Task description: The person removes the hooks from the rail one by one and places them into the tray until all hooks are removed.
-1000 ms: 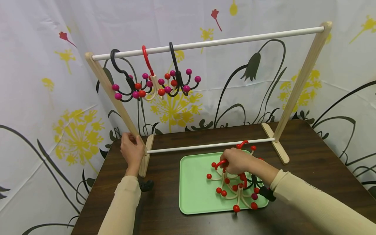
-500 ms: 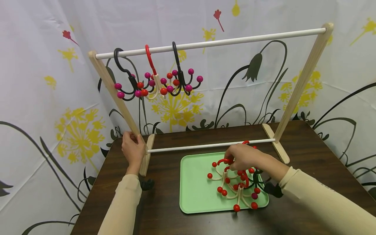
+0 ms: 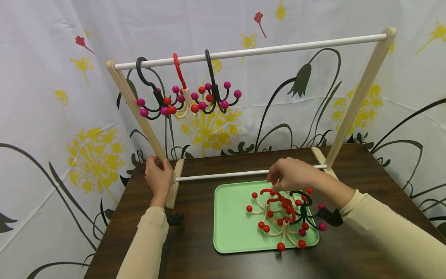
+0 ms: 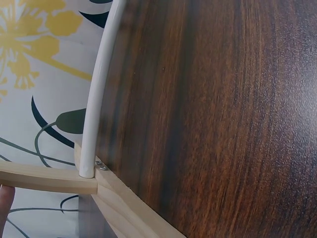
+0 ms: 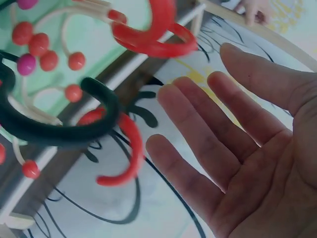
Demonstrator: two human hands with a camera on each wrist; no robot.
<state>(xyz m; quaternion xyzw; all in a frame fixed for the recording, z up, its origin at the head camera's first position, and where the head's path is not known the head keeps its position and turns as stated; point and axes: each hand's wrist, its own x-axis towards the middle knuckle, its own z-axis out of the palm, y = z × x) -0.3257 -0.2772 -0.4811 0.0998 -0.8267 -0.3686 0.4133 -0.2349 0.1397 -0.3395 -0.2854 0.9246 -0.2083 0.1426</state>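
Observation:
My left hand (image 3: 158, 176) grips the left wooden post (image 3: 145, 128) of a hanging rack near its foot. In the left wrist view one fingertip (image 4: 6, 198) touches that post. My right hand (image 3: 292, 176) is above the back of a green tray (image 3: 224, 221), fingers loosely spread and holding nothing in the right wrist view. Below it lie several ball-tipped hangers: cream ones with red hooks (image 3: 292, 213) and a black hanger (image 3: 304, 211), whose black hook (image 5: 59, 131) is near the fingers. The right hand hides part of the pile.
On the rack's white top rail (image 3: 265, 50) hang a black hanger (image 3: 158, 97), a red-hooked cream hanger (image 3: 186, 95) and another black hanger (image 3: 215, 91), toward the left. A white lower rail (image 3: 223, 175) runs behind the tray. A patterned curtain (image 3: 45, 135) backs the dark table (image 3: 195, 240).
My right hand has come away from the red hook and moved up and to the right, uncovering the black hanger's hook. My left hand has stayed on the post.

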